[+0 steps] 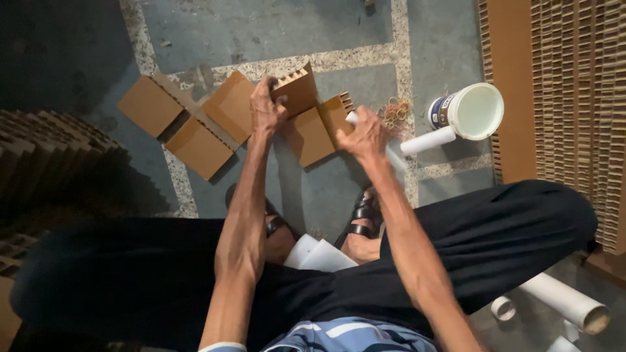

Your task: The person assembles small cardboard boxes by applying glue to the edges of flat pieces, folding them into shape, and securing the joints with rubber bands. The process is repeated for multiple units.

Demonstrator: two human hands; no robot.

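corrugated cardboard piece [297, 91] sits at the far middle of the floor, tilted up on edge with its ridged side showing, and the left hand [266, 107] is clamped over its left edge, fingers curled round it. just to the right lie two more brown pieces, a flat square [308, 137] and a small ridged one [336, 114], both touching or nearly touching the held piece. the right hand [365, 133] is closed round a white tube [427, 140] that runs off to the right toward a white bucket [473, 112]; its near end looks to be at the small ridged piece, though the fingers hide the exact contact. a heap of rubber bands [396, 112] lies just left of the bucket.

to do this well, i judge the left hand should keep the upright piece steady and square against its neighbours, so the edges line up before anything is pressed. the right hand would do best working the tube in short, light strokes, since corrugated edges crush easily. three flat squares [195, 124] lie farther left, within reach.
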